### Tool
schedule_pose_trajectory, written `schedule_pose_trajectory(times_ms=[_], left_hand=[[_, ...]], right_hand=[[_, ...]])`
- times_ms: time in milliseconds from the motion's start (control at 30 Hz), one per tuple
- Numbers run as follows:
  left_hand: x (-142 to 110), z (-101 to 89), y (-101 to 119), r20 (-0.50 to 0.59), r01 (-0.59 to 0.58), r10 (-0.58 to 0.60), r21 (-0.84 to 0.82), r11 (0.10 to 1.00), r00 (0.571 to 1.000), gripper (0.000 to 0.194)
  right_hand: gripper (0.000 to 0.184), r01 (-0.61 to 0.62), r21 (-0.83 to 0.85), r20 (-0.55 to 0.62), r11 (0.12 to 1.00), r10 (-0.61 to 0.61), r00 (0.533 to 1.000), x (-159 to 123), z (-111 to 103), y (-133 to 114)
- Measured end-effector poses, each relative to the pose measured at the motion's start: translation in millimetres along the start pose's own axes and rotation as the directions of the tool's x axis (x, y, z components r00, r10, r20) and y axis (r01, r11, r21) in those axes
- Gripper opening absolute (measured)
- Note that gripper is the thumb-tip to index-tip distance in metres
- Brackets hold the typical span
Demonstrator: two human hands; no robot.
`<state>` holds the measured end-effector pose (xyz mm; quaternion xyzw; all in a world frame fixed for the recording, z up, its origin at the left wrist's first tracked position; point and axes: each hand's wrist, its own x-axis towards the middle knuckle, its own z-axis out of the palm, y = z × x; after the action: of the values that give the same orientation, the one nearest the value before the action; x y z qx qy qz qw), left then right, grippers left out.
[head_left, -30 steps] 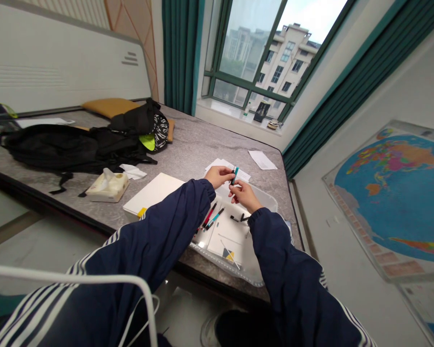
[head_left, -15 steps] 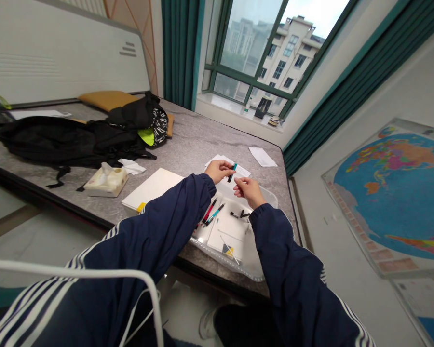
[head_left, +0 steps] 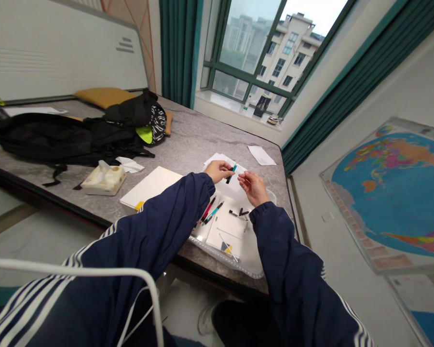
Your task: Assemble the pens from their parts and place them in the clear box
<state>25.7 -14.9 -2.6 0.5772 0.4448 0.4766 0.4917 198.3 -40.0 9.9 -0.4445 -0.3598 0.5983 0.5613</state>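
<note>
From where I sit, the room shows a green-framed window (head_left: 246, 77) beyond the far edge of a grey marbled table (head_left: 195, 135), dark teal curtains (head_left: 179, 53) on either side and a world map (head_left: 394, 188) on the right-hand wall. A black backpack (head_left: 50, 140) fills the table's left part, and a tissue box (head_left: 104, 180) sits by the near edge in front of it. Toward the near right corner I have a clear plastic tray (head_left: 217, 254), set along the near edge, with a flat white box or book (head_left: 154, 185) just to its left. Over the tray's far edge the left hand (head_left: 219, 172) pinches a short teal-and-black pen piece (head_left: 230, 176) between thumb and fingers, holding it tilted. The right hand (head_left: 253, 188) is just beside it, apart from the piece, with thumb and fingertips drawn close; I cannot tell whether anything small is between them. Inside the tray, a red pen (head_left: 209, 208) and a teal pen (head_left: 214, 212) lie along the left side, small black pieces (head_left: 243, 211) lie toward the right, and a thin white stick (head_left: 228, 246) lies near the front edge. One white sheet (head_left: 261, 155) rests near the table's far right corner.
</note>
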Motion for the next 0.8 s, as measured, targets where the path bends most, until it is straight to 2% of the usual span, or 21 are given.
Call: schedule_pose_trajectory(times_ms=[67, 200, 433, 667, 800], left_hand=[[0, 0.2, 0, 0.014, 0.008, -0.008, -0.002, 1.0, 1.0, 0.028], [-1, 0.6, 1, 0.037, 0.026, -0.026, -0.01, 1.0, 0.999, 0.031], [-1, -0.2, 3, 0.082, 0.048, -0.043, -0.067, 0.997, 0.996, 0.034], [-2, -1.0, 9, 0.062, 0.072, -0.065, -0.126, 0.989, 0.996, 0.035], [-3, 0.3, 12, 0.039, 0.1, -0.095, -0.167, 0.981, 0.995, 0.037]], right_hand=[[0.001, -0.025, 0.042, 0.016, 0.999, 0.024, 1.0, 0, 0, -2], [0.005, -0.081, 0.083, 0.095, 0.993, 0.073, 0.993, -2, 0, -5], [0.009, -0.092, 0.02, 0.255, 0.996, 0.084, 0.963, -3, 0, -2], [0.013, -0.042, -0.104, 0.272, 0.994, 0.069, 0.96, -5, 1, 1], [0.019, -0.053, -0.113, 0.258, 0.992, 0.081, 0.963, -6, 2, 1]])
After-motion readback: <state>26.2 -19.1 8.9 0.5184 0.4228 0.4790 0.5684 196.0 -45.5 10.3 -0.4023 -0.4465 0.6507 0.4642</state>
